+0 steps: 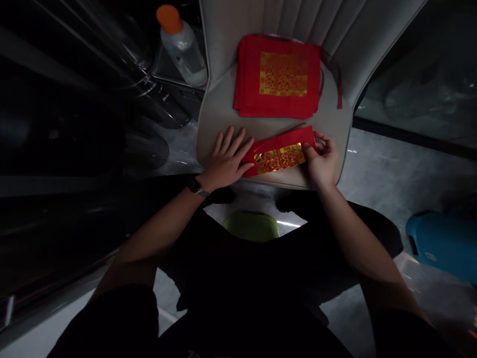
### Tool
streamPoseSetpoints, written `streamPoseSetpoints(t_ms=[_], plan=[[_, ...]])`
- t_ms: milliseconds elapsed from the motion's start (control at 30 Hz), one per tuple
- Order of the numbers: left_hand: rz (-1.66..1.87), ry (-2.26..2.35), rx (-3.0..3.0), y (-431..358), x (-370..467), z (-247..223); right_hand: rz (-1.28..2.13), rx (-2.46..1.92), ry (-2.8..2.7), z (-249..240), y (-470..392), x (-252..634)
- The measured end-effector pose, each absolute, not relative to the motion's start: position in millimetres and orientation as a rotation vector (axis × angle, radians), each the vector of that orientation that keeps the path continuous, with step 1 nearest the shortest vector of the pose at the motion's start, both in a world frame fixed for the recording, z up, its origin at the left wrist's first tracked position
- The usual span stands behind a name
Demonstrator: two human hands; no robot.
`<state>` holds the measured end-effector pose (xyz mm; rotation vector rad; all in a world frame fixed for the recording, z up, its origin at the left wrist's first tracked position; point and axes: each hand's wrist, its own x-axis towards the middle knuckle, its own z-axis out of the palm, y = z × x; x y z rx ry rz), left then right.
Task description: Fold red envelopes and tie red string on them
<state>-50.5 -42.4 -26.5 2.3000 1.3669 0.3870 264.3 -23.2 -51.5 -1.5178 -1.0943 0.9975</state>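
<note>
Right grip (323, 158) pinching folded red piece (279, 155); left grip (229, 161) released, fingers spread, touching other end.

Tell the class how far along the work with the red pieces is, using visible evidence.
Done: perhaps the folding of the narrow red piece, which looks doubled over. In hand: that piece, its left end under the left hand, its right end held by the right hand. Left: possibly the flat stack on the chair seat, though it could be finished work.

Short black sleeves, black trousers, dark watch (194, 185) with grey band.
</note>
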Motion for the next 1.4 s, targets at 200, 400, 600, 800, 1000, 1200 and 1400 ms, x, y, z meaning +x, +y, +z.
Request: streamPoseSetpoints(t_ms=[200,400,600,800,1000,1200,1400], plan=[[0.364,1.366,2.331,-42.3,-54.0,-26.4,1.050,-1.409,-1.072,-58.9,-23.2,266.0],[0.323,1.348,2.363,-45.0,-55.6,-21.4,1.005,-1.303,-1.232,-45.7,-34.2,261.3],[0.368,1.357,2.348,-48.4,-50.8,-20.9,1.122,-1.056,-1.565,-29.6,-59.0,245.6],[0.611,1.481,2.278,-39.4,-37.6,-21.0,0.794,-1.032,-1.959,-33.0,-67.9,230.1],[0.703,1.517,2.228,-14.4,-40.6,-27.1,0.626,-1.057,-2.240,-43.8,-71.6,216.6],[0.735,1.562,2.201,-0.5,-46.0,-30.9,0.521,-0.998,-2.421,-47.5,-74.8,214.3],[0.838,1.510,2.149,-9.2,-66.1,-18.2,0.573,-0.965,-2.350,-45.1,-70.7,215.6]])
